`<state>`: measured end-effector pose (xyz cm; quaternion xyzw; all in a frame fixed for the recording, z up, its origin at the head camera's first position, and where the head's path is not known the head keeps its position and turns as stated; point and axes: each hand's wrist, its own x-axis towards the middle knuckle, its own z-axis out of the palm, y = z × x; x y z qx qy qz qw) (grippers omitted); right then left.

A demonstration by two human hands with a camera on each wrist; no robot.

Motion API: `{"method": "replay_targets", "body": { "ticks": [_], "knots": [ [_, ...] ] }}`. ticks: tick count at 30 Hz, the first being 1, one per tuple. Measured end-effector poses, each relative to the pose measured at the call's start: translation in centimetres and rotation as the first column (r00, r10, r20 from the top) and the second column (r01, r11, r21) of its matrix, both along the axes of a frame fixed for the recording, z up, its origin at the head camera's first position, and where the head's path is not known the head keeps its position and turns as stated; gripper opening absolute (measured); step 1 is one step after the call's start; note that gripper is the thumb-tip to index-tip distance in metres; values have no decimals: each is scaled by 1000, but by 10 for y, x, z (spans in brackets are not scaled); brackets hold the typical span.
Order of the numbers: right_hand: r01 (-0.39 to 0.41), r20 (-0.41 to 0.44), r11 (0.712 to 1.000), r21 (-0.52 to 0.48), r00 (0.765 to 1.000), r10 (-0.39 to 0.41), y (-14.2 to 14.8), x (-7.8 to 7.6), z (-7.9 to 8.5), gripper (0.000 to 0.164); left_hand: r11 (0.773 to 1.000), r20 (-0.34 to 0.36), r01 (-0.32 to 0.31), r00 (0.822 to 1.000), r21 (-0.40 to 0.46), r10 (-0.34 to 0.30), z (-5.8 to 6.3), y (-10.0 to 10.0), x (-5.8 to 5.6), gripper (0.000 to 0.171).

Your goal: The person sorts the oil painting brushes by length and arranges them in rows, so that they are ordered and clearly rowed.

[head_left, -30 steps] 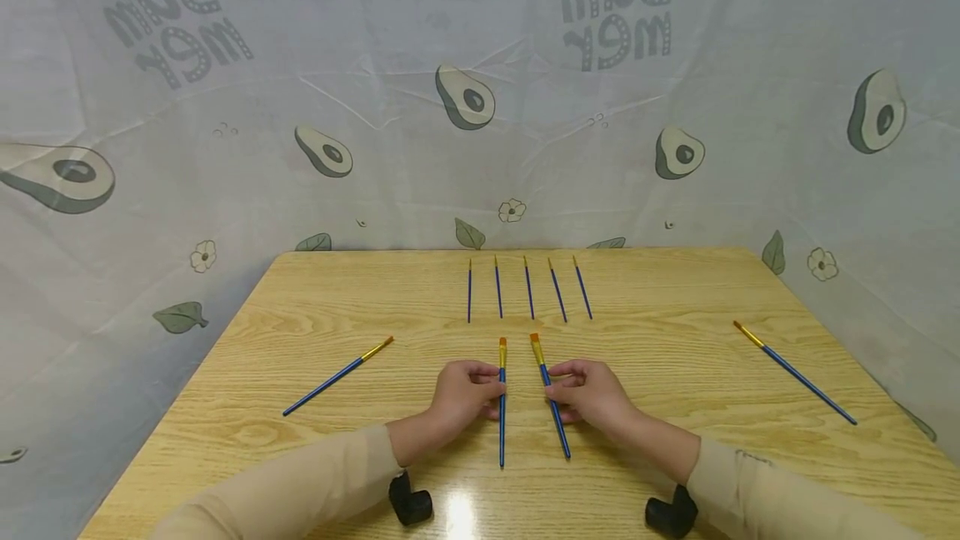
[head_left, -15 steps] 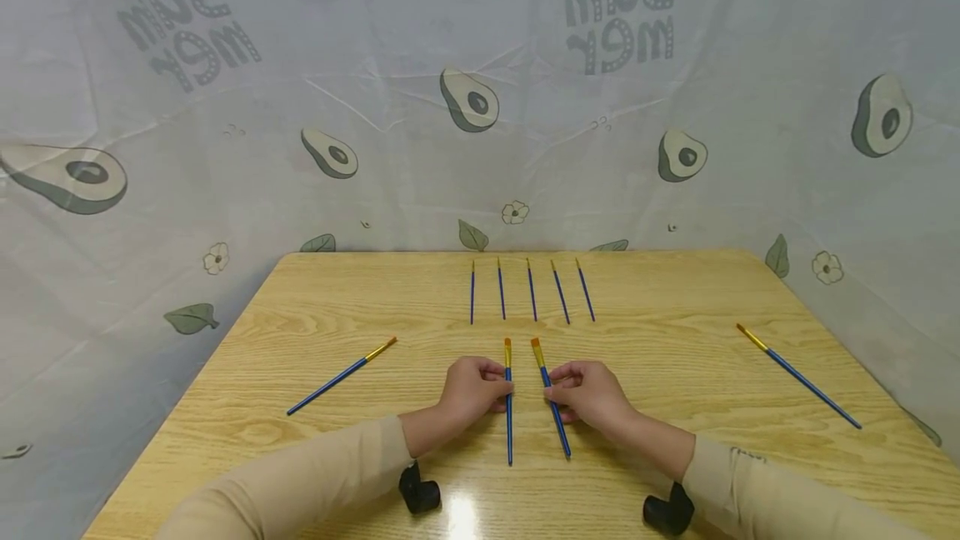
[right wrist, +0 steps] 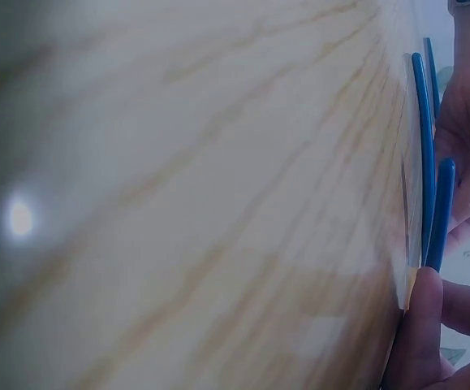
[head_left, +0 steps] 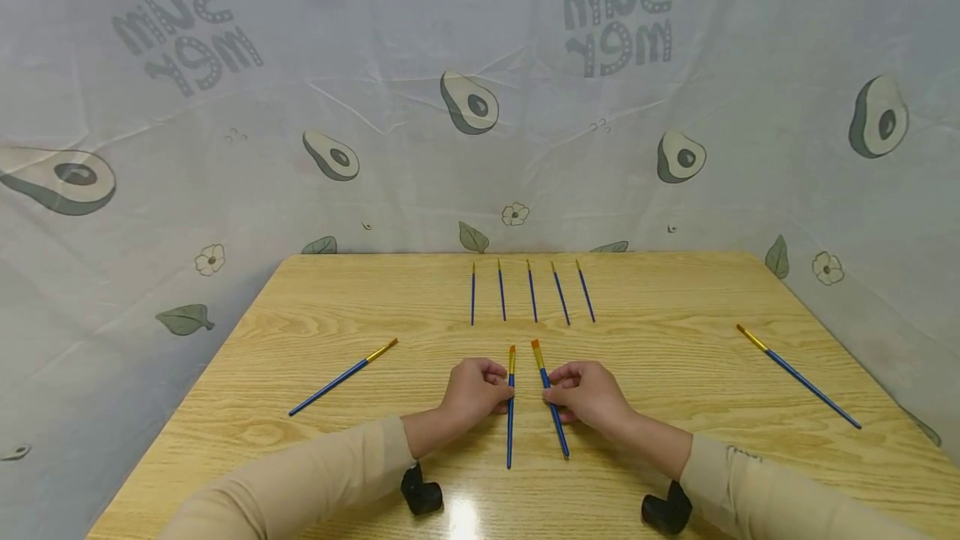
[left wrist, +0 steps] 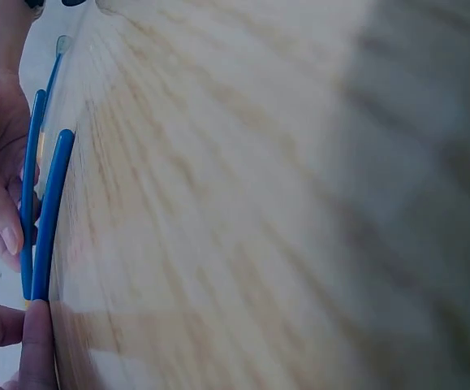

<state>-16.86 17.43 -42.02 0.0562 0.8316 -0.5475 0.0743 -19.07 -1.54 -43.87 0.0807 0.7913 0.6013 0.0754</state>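
In the head view my left hand (head_left: 474,390) pinches the handle of a blue flat paintbrush (head_left: 510,432) with a gold ferrule and orange-brown bristles. To its right, my right hand (head_left: 588,392) pinches a similar flat paintbrush (head_left: 559,432), which leans with its bristles toward the upper left. Both bristle ends point away from me, close together, with a narrow gap between the two brushes. In the left wrist view, the left thumb and finger (left wrist: 37,345) pinch one blue handle (left wrist: 53,215) low over the wood. The right wrist view has the right fingertips (right wrist: 421,313) at the other handle (right wrist: 441,215).
Several thin paintbrushes (head_left: 532,294) lie in a row at the back of the wooden table (head_left: 660,340). One medium paintbrush (head_left: 337,380) lies slanted at the left, another (head_left: 802,377) at the right. Behind hangs a patterned curtain (head_left: 405,48).
My left hand has shifted slightly right with its brush, bringing it closer to the other. That brush has turned a little, its bristles now looking narrower. The right hand has barely moved.
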Motion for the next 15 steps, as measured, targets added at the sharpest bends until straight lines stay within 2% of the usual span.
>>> {"method": "replay_targets", "body": {
  "ticks": [15],
  "knots": [
    [-23,-7,999,35,1000,23,-2,1,0,19,1000,2,-10,1000,5,10,-1,1,1,18]
  ]
}}
